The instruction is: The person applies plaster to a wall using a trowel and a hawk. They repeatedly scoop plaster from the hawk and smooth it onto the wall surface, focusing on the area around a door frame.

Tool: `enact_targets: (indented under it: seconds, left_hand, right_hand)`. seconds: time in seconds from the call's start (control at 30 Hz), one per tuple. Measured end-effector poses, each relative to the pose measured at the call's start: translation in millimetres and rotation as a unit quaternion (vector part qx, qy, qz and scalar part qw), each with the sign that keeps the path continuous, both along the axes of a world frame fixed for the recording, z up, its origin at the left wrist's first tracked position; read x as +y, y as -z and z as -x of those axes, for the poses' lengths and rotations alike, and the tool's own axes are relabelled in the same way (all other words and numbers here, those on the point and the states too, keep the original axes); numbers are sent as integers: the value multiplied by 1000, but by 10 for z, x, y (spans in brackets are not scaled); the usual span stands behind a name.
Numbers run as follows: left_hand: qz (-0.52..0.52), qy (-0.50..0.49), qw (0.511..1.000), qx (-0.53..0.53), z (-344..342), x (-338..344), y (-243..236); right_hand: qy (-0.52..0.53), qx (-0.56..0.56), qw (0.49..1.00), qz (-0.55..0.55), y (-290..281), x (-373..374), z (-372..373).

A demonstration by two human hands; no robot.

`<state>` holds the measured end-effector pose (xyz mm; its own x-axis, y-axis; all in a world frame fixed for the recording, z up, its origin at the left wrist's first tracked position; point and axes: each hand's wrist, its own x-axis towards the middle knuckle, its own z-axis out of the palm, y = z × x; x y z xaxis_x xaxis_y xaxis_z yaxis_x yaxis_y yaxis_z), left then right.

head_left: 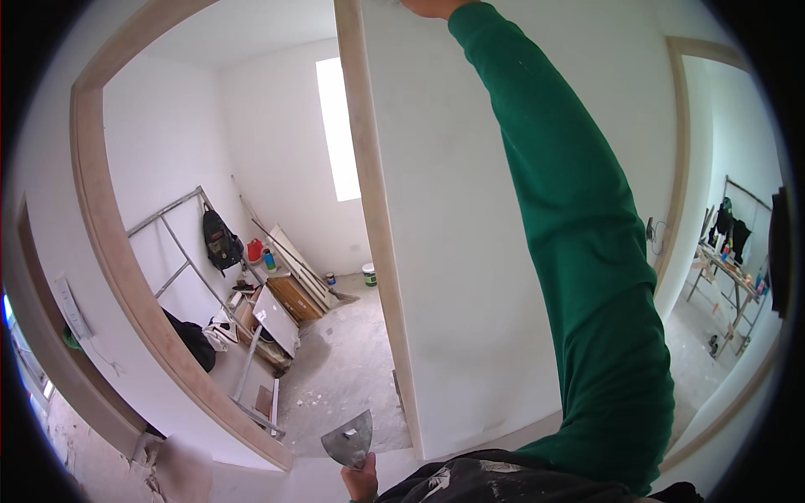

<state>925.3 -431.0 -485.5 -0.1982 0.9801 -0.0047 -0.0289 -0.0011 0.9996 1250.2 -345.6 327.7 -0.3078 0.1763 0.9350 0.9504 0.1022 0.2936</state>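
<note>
My left hand is low at the bottom edge, shut on the handle of a wide metal putty knife with its blade pointing up. My right arm in a green sleeve reaches steeply up along the white wall. Only a sliver of my right hand shows at the top edge, so what it holds or touches is hidden. The hand sits high on the wall, beside the wooden door frame.
Through the doorway lies a room with a concrete floor, leaning metal scaffold bars, a hanging black backpack, boards, a wooden crate and paint buckets. A second doorway at right shows a trestle table with hanging clothes.
</note>
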Motion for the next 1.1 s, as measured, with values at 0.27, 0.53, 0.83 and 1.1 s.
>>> enact_targets:
  seconds: [0.27,0.53,0.83,1.1]
  left_hand:
    - [-141,52,968,199,-85,-287,-252]
    - [37,-12,994,-104,-36,-140,123]
    - [-26,-15,999,25,24,-55,273]
    - [35,3,999,-23,-23,-56,168]
  right_hand:
    - [103,-32,994,-6,-151,267,202]
    - [72,-95,993,-17,33,344,40]
    - [75,-91,993,-17,632,400,178]
    - [82,-107,990,-29,1159,283,155]
